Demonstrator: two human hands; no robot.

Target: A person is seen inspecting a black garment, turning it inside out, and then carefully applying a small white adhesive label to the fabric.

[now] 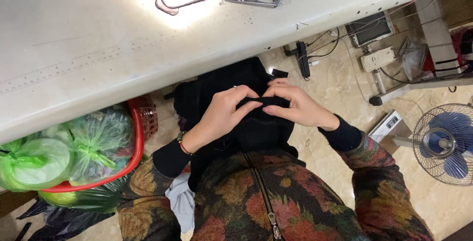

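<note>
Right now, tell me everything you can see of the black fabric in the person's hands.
The black fabric is a dark, soft-looking cloth with faint ribbing, bunched in folds in the person's lap just below the edge of the white table. The left hand and the right hand pinch it together at the top middle, fingertips almost meeting. It hangs down over the patterned jacket. Its full shape, seams and edges are hidden in the darkness.
</note>
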